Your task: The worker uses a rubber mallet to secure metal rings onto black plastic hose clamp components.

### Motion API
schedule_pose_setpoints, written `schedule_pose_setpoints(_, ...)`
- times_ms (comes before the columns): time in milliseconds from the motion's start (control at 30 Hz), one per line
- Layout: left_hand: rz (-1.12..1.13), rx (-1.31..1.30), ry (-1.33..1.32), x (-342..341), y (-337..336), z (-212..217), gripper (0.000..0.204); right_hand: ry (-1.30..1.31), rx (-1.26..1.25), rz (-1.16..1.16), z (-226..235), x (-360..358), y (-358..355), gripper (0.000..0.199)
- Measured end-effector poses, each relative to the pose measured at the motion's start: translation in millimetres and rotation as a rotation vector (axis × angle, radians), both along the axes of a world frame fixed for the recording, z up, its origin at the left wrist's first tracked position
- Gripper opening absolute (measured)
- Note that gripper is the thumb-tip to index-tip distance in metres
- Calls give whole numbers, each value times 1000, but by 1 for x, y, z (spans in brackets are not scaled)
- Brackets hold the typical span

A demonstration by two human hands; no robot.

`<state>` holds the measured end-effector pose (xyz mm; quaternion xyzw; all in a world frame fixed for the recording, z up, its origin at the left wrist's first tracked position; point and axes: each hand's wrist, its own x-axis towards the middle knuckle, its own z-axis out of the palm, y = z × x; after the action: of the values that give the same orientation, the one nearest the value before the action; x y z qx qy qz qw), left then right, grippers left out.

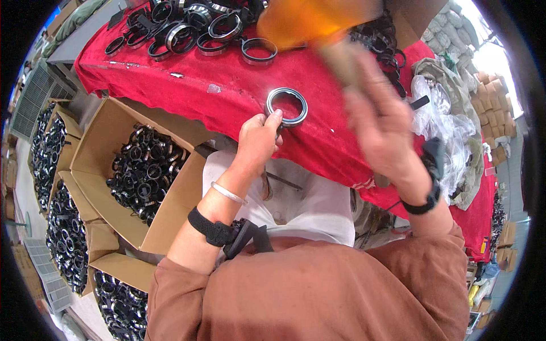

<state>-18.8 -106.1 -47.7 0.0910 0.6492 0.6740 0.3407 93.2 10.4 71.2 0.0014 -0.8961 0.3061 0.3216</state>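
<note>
My left hand pinches the short black stem of a round metal ring with a dark inner lining. The ring is held over the near part of the red-cloth table. My right hand, smeared by motion, is wrapped round the pale handle of a mallet. Its amber-orange head is blurred and hangs above the table, beyond the ring and to its right. Several similar black and silver rings lie in a heap at the table's far left.
At my left, an open cardboard box holds many black ring parts. More filled boxes stand beyond it. A dark heap of parts lies at the far right, by another carton. Clear plastic bags lie along the table's right side.
</note>
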Motion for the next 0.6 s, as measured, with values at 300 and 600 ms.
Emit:
schedule_pose_setpoints(300,-5,-14,12,-5,3,-5,30,-367,-134,-90,-7,-32,41,41)
schedule_pose_setpoints(600,-50,43,19,-9,0,-9,30,-528,-110,-237,-55,27,48,47)
